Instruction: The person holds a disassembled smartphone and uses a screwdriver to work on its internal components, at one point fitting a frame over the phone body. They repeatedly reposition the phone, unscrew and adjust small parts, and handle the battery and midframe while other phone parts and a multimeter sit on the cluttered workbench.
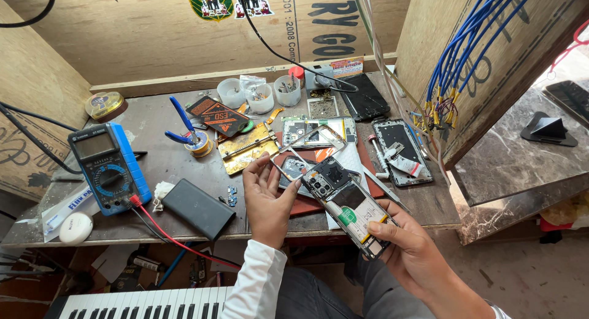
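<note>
My right hand [412, 251] holds an opened smartphone [347, 203] by its lower end, its back cover off and the circuit board, camera module and battery showing. My left hand [265, 199] grips a pair of thin metal tweezers [283, 170], whose tips point at the top of the phone near the camera module. Both hands hover over the front edge of a dark, cluttered workbench [153, 126]. A white sleeve covers my left forearm.
A blue multimeter [109, 167] with red and black leads lies at the left, a black power bank [197, 208] beside it. Other dismantled phones [402, 150], a brass board holder [248, 148], small cups of parts [259, 98] and blue wires [457, 61] surround the work. A keyboard [144, 303] sits below.
</note>
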